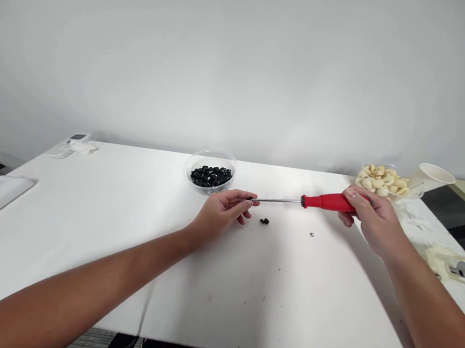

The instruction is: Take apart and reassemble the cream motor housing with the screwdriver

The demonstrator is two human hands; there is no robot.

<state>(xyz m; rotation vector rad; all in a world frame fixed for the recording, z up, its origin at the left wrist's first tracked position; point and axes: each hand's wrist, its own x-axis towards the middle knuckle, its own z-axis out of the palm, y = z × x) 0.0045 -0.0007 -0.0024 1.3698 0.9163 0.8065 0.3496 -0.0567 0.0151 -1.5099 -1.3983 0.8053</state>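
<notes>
My right hand (374, 220) is wrapped round the red handle of a screwdriver (329, 202), whose metal shaft points left. At the shaft's tip, my left hand (223, 211) pinches a small black part (250, 199) between thumb and fingers; the fingers hide most of it. Just behind my left hand stands a clear round bowl (187, 176) holding many small black pieces (211, 176). Below the shaft, small black pieces (265, 221) lie on the white table (224, 280). A tiny metallic piece (312, 234) lies further right.
A clear container of cream-coloured pieces (384, 180) and a paper cup (433, 179) are at the back right. A cream device with a metal cylinder (453, 265) lies at the right. White objects, one a flat box (1, 198), are at the left. A wall rises behind the table.
</notes>
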